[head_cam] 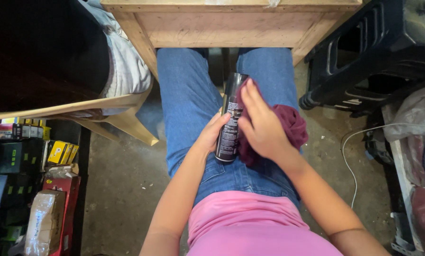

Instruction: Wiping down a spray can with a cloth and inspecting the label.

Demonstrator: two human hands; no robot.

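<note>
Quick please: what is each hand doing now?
Left hand: closed around the black spray can.
Right hand: pressing the maroon cloth against the can.

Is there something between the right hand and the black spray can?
Yes. A maroon cloth lies between the right hand and the black spray can. The left hand touches the can directly.

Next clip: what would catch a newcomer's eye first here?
At centre, the left hand holds a black spray can over a lap in blue jeans, while the right hand presses a maroon cloth against it. A bare wooden table stands just ahead, and a black plastic crate sits upper right.
</note>
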